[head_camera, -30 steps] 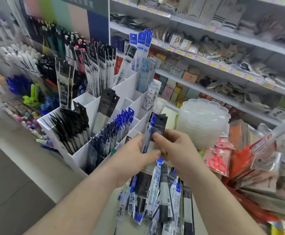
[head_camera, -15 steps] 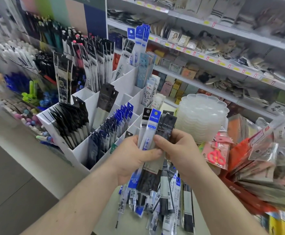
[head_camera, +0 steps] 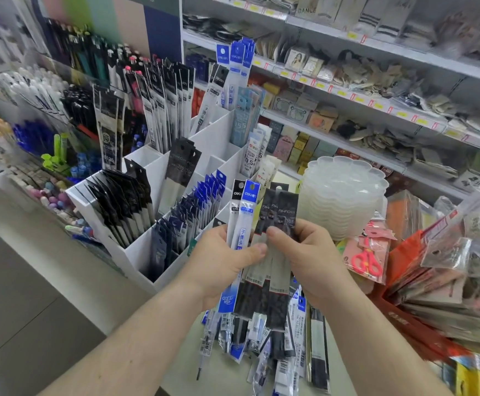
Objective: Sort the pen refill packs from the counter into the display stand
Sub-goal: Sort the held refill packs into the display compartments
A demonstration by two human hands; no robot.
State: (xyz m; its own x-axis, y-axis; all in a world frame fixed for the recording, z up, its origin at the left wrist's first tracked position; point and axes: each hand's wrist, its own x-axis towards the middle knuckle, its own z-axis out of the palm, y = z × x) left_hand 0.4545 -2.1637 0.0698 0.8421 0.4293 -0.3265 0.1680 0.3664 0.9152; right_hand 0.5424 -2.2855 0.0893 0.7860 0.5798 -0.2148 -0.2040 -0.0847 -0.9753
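Above counter, both hands (head_camera: 261, 252) hold refill packs (head_camera: 258, 238) upright (headers up).

A blue-and-white refill pack (head_camera: 243, 224) fans beside black packs (head_camera: 281, 215) at centre; at ten o'clock, a white display stand (head_camera: 136, 255) shows black and blue headers; at three o'clock, red-handled scissors (head_camera: 366, 260) in pink packaging.

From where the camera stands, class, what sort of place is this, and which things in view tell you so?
Most likely a stationery shop. A white display stand holds packs sorted into compartments, shelves carry small yellow and red price tags along their edges, and pen refill packs still in retail wrapping lie heaped on the counter.
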